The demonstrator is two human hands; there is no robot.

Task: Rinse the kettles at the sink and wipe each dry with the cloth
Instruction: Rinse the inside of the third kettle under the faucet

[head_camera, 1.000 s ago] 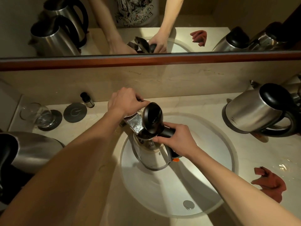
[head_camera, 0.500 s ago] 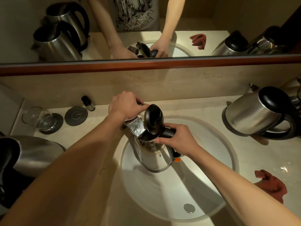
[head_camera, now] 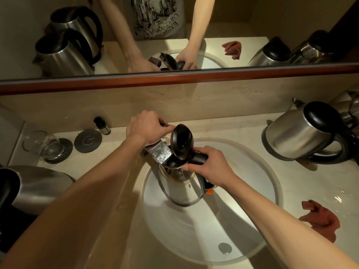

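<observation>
Head camera looks steeply down, close over the sink and mirror

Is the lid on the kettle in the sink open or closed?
Open. The black lid stands tipped up above the kettle, which the right hand holds by its handle under the faucet.

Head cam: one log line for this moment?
stage: rinse | right hand: grips kettle handle, lid open | left hand: on faucet | cloth: counter

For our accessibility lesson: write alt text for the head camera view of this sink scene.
A person's right hand holds an open-lidded steel kettle by its handle under the tap in a white sink, left hand on the tap. A red cloth lies on the right.
</observation>
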